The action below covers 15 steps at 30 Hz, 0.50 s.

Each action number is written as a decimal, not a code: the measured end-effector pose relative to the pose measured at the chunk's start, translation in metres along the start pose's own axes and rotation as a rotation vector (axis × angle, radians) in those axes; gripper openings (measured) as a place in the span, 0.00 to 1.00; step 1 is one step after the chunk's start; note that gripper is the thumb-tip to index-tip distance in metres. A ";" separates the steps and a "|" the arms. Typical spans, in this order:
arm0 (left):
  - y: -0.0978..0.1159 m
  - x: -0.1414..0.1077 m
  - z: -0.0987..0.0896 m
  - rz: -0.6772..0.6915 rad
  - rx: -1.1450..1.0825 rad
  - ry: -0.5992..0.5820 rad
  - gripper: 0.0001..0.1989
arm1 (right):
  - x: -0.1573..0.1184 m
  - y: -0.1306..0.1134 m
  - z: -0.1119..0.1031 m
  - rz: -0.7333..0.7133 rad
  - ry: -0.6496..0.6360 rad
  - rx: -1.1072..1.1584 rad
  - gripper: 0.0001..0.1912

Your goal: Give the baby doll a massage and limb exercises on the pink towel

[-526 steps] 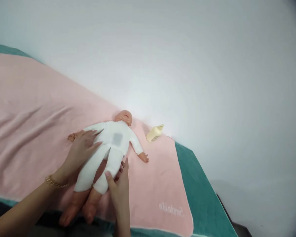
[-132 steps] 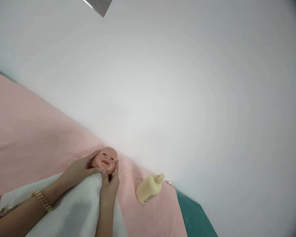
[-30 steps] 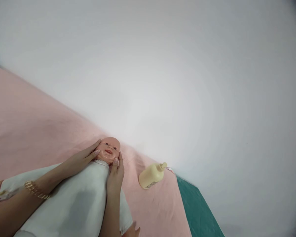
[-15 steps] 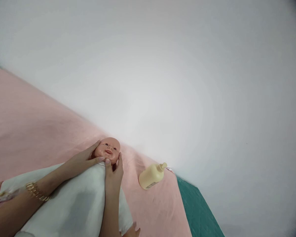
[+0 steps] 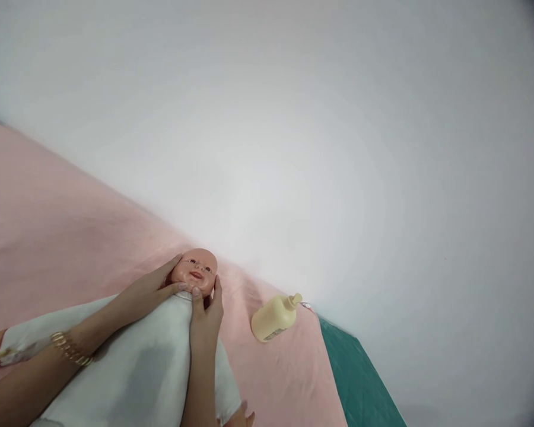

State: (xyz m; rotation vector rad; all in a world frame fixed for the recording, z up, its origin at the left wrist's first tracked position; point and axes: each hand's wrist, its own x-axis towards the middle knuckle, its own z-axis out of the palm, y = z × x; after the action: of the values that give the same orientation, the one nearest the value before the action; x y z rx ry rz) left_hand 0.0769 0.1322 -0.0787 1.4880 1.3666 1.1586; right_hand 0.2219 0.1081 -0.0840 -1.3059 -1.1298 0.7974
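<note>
A baby doll (image 5: 160,350) in a white long-sleeved garment lies on its back, face up, with its bald head at the far end. My left hand (image 5: 158,284) cups one side of the head, its thumb under the chin. On the opposite cheek rests my right hand (image 5: 207,314), thumb also by the chin and fingers along the side of the head. Both hands hold the head between them, and the back of it is hidden. A gold bracelet (image 5: 70,350) circles my left wrist. The doll's small hand shows at the bottom, beyond my right forearm.
A pale yellow pump bottle (image 5: 273,319) stands on the pink sheet (image 5: 289,379), to the right of the doll. Green padding (image 5: 360,379) shows past the sheet's right edge. A plain white wall (image 5: 338,148) rises right behind the doll's head and the bottle.
</note>
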 end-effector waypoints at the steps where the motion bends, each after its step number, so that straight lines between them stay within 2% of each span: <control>1: -0.001 0.001 0.000 0.004 0.014 0.000 0.44 | 0.000 0.000 -0.001 -0.002 -0.007 -0.015 0.41; 4: -0.007 0.005 -0.002 0.027 0.066 -0.022 0.43 | 0.002 0.003 -0.005 -0.011 -0.010 -0.041 0.38; 9: -0.020 0.013 -0.007 0.059 0.142 -0.128 0.45 | 0.005 0.007 -0.006 -0.015 -0.009 -0.048 0.38; 15: -0.025 0.014 -0.007 0.037 0.130 -0.131 0.44 | 0.005 0.006 -0.004 -0.025 0.048 -0.056 0.37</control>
State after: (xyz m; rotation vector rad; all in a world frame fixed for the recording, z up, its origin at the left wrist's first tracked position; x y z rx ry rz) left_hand 0.0634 0.1488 -0.0986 1.6574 1.3511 0.9918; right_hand 0.2276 0.1123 -0.0884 -1.3477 -1.1351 0.7174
